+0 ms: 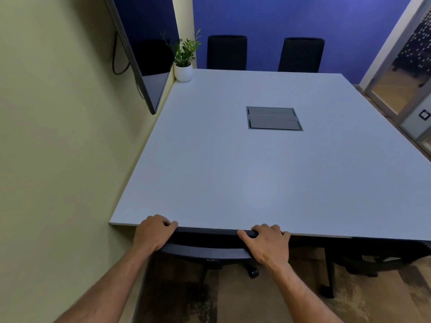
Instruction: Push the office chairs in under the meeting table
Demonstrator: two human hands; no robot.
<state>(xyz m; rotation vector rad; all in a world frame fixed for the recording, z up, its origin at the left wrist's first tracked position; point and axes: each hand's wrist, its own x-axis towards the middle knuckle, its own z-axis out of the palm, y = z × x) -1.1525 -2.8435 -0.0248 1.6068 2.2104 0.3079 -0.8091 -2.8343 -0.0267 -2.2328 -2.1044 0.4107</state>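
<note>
A black office chair stands right against the near edge of the pale grey meeting table, its backrest top touching the table edge. My left hand grips the left end of the backrest top. My right hand grips the right end. A second black chair sits tucked under the table's near edge to the right. Two more black chairs stand at the far edge, only their backs showing.
A cable box lid sits flush in the table's middle. A potted plant stands on the far left corner. A wall screen hangs over the table's left side. A glass door is at the right. Patterned carpet lies underfoot.
</note>
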